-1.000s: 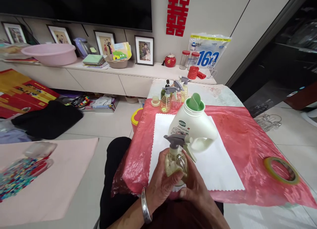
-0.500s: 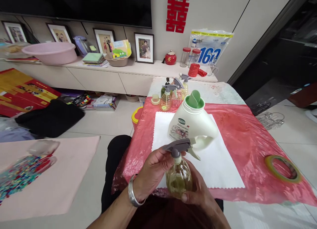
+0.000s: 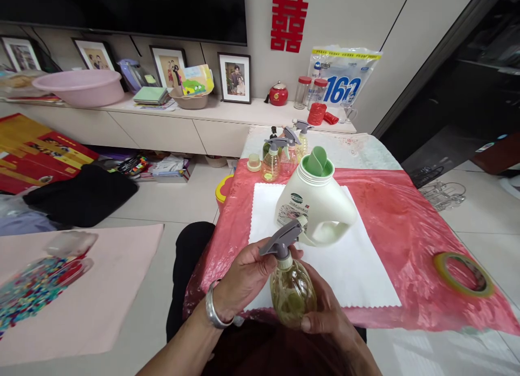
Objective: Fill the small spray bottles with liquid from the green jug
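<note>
While a small clear spray bottle [image 3: 291, 292] is cupped from below by the right hand [image 3: 325, 313] at the near table edge, its grey trigger head [image 3: 281, 240] is gripped by the left hand [image 3: 244, 278]; a white detergent jug [image 3: 314, 205] stands just beyond, and 3 more spray bottles [image 3: 284, 154] are grouped at the far side

White detergent jug [image 3: 314, 205] on a white sheet [image 3: 357, 273] (red plastic [image 3: 406, 224] beneath), tape roll [image 3: 463, 276] well apart
</note>
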`<state>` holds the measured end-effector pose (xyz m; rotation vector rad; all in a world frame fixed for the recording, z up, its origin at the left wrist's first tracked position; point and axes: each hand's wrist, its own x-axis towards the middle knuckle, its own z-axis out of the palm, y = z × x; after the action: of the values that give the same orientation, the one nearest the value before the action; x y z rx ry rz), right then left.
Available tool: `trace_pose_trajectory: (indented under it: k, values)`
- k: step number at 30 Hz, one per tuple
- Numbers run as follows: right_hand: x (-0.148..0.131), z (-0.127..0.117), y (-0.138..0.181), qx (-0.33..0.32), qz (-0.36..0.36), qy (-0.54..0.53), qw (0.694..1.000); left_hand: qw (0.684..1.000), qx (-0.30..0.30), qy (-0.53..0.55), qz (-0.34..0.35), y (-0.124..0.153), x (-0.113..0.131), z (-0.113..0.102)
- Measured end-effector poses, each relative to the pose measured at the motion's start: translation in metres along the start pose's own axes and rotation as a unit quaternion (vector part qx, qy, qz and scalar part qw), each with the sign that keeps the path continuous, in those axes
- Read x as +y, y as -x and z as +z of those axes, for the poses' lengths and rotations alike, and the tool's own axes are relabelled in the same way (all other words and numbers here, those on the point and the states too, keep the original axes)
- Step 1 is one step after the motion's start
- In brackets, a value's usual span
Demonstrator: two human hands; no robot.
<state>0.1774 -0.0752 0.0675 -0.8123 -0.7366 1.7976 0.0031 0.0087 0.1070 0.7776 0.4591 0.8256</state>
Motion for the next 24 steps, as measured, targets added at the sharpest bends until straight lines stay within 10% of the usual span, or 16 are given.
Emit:
trace_pose_trajectory:
  k: [8,17,24]
  values:
    - [0.007,0.002,0.001,0.077,-0.008,0.032,0.997,0.99,0.133,0.045,0.012,-0.008,-0.007,0.008]
    - [0.009,0.001,0.0,0.068,-0.023,0.032,0.997,0.996,0.075,0.055,0.003,0.001,-0.006,0.007]
    - [0.01,-0.004,0.006,0.09,-0.001,0.052,0.995,0.976,0.174,0.09,0.095,-0.006,0.006,0.006]
